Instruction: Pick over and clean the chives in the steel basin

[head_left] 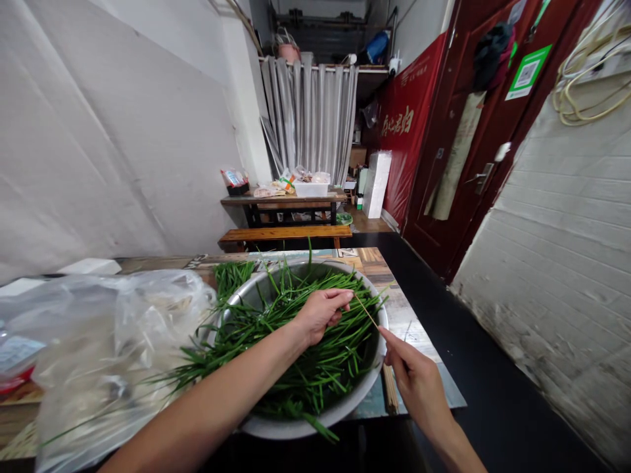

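A thin bamboo skewer slants between my two hands, above a metal basin heaped with long green garlic chives. Its upper end meets the pinched thumb and forefinger of my left hand; whether a chive is also in that pinch is hidden. My right hand grips the lower end between thumb and fingers, just beyond the basin's right rim. Beside that hand, a bundle of skewers lies on the table. Some chives hang over the basin's left and front edges.
Left of the basin, a clear plastic bag covers much of the table. More chives lie behind it. Farther off stand a wooden bench and a second table with a white tub. A red door is at right.
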`<state>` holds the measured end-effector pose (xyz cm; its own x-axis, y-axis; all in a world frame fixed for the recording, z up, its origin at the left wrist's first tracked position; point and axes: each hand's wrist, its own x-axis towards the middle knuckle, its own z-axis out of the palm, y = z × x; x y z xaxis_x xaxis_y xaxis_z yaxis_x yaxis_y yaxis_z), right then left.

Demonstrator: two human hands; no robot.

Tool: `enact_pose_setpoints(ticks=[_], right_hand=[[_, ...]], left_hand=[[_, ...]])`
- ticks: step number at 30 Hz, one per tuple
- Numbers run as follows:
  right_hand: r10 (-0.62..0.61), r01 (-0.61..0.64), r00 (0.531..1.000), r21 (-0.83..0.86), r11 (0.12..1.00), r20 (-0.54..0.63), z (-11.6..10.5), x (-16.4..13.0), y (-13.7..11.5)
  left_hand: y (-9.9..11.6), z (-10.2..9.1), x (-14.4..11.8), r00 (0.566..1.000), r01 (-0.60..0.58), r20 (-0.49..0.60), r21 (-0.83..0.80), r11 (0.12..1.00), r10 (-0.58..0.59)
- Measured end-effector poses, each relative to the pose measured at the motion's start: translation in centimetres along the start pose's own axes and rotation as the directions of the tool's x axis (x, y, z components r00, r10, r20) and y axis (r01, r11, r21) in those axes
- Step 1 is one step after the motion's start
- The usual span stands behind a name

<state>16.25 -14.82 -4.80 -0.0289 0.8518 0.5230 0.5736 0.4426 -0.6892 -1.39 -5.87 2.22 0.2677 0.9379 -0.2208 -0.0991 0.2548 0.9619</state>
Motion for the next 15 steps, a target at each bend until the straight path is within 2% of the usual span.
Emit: enact_pose_setpoints(ticks=[15], right_hand=[[0.001, -0.001, 1.000, -0.006, 1.000, 0.002, -0.02, -0.02, -0.10]], left_hand=[[-0.67, -0.04, 0.29, 0.996, -0.008, -0.087, 0.047, 0.999, 0.012]])
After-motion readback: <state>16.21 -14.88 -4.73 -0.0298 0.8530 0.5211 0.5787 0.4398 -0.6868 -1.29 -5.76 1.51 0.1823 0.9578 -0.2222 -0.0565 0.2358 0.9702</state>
